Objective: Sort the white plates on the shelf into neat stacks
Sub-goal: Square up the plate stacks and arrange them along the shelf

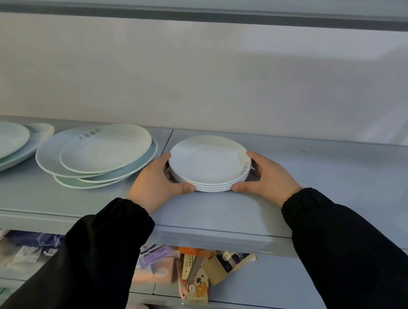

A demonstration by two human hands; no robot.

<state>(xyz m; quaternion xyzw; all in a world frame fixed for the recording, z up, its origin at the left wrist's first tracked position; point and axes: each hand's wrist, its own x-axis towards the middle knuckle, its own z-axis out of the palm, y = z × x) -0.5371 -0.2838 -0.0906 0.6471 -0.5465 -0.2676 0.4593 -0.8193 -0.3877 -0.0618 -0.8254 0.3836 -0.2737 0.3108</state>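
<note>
A: Where are the small plates?

B: In a neat stack [209, 164], white, rims lined up. It's near the middle of the shelf [326, 184], just right of a seam in the board.

A: And the hands?

B: Both grasp it. The left hand [157, 182] clasps the left side, thumb along the front rims, fingers curled round behind. The right hand [268, 176] mirrors it on the right, thumb at the front rims, fingers hooked over the far edge. I can't tell whether the stack rests on the board or is raised a touch.

A: Any markings?

B: Faint dark characters near the top plate's right rim, too small to read.

A: What's beside it?

B: To the left, near the left hand but apart from it, a pile [99, 153] of larger plates lies askew, each overlapping the next, some tinted pale green. One carries dark characters on its rim. Further left, more large plates [7, 144] overlap, cut off by the frame.

A: And around that?

B: Black sleeves [93, 255] reach up from below. A pale wall [202, 78] backs the shelf. Underneath, a lower level holds jumbled packets [192, 272], lying every which way.
</note>
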